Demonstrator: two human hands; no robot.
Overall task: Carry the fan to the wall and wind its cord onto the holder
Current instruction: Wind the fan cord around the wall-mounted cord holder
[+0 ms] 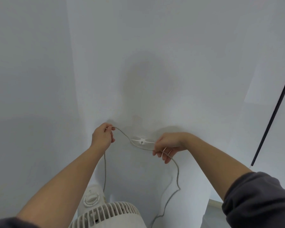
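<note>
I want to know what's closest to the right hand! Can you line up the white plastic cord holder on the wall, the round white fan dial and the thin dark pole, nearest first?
From the right hand, in the head view:
1. White plastic cord holder on the wall, just left of the fingers.
2. Round white fan dial, lower left, on top of the fan.
3. Thin dark pole, slanting at the far right.

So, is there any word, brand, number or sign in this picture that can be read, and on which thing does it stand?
None can be read.
Marks around the control dial on the fan: too small and blurred to read.
Holder, cord, wall: no text.
</note>
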